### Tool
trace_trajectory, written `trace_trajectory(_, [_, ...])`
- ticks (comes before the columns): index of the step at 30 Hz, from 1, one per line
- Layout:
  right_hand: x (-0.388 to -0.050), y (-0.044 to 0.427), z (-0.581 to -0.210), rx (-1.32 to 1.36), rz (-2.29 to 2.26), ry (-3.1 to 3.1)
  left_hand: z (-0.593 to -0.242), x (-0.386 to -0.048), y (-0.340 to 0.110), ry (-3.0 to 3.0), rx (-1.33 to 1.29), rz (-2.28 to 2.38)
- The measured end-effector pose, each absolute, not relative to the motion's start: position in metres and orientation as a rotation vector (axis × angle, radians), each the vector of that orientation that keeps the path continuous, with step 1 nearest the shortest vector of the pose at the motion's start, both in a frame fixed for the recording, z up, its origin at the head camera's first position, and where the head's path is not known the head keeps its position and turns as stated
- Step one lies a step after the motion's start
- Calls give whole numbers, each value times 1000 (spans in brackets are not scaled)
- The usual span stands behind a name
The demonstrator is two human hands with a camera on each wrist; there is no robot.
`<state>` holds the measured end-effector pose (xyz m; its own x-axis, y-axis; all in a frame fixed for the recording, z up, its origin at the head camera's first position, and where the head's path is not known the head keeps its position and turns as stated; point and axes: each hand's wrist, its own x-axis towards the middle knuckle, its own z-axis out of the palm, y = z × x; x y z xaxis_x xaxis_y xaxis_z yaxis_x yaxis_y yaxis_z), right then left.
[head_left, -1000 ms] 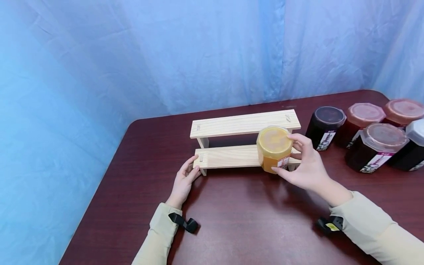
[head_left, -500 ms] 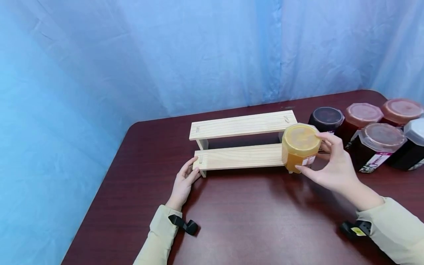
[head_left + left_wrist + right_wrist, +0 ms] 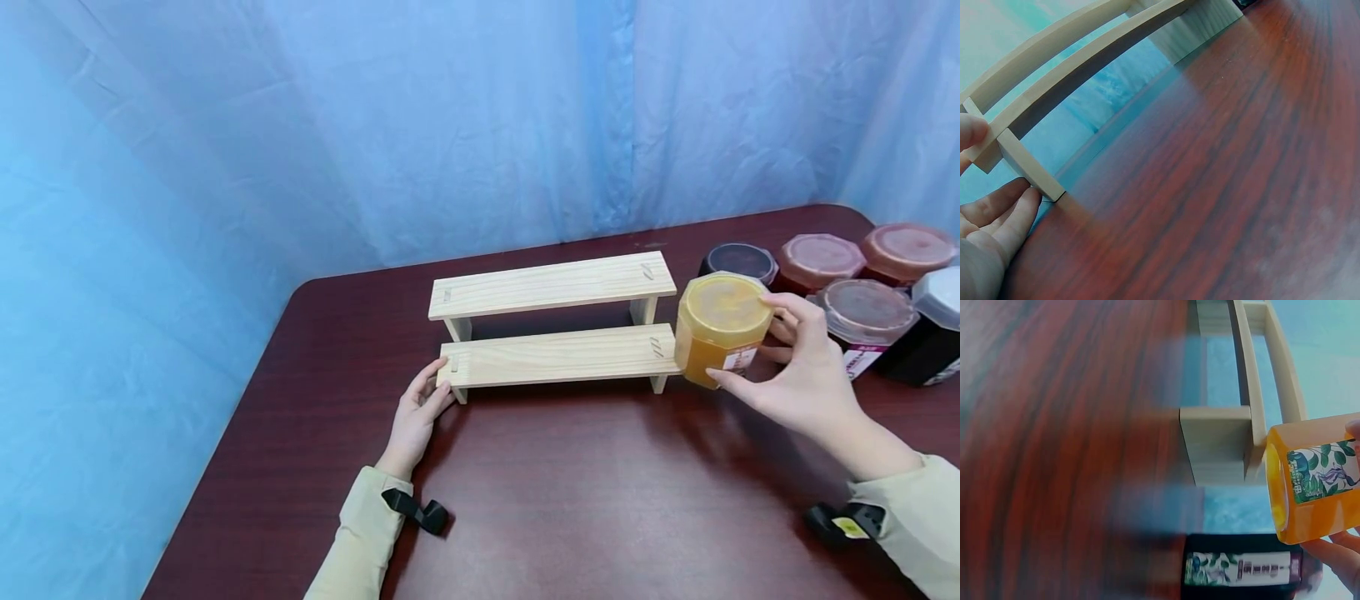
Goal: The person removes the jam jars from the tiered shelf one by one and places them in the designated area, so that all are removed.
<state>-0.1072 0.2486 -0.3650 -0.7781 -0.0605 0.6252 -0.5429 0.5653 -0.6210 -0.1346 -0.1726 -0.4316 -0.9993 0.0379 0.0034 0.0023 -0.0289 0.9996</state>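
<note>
My right hand (image 3: 813, 379) holds a see-through, faceted jar (image 3: 720, 346) of orange-yellow contents, lifted off the table at the right end of the lower shelf. Its thumb and fingers lie on opposite sides. In the right wrist view the jar (image 3: 1313, 481) shows a leafy label, and only fingertips of that hand are visible. A pale two-tier wooden rack (image 3: 555, 357) stands mid-table with bare shelves. At its left end my left hand (image 3: 412, 417) grips the lower shelf. The left wrist view shows a fingertip (image 3: 972, 130) on the shelf end and other fingers beside the rack's leg (image 3: 1032, 165).
Several lidded jars of dark or red contents, such as a dark jar (image 3: 862, 321), stand at the right of the dark red table (image 3: 555, 483). Another black jar (image 3: 1241, 569) is below the held one in the right wrist view. Blue curtains (image 3: 450, 125) hang behind and left.
My right hand has carried the orange-yellow jar rightward, from in front of the lower shelf to past its right end. The left hand has stayed on the rack.
</note>
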Motion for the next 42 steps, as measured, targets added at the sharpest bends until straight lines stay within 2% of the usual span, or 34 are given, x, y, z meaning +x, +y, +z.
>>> trace_trajectory(14, [-106,272,-377,335,1079,-2384,-434,-135,-175,2204,50,2203])
trace_trajectory(32, [-110,281,-383,296,944,-2656,-433,-134,-173,2230,42,2194])
trace_trajectory(42, [-111,285,-388,363,1068,-2570,-433,-135,-174,2234,80,2205])
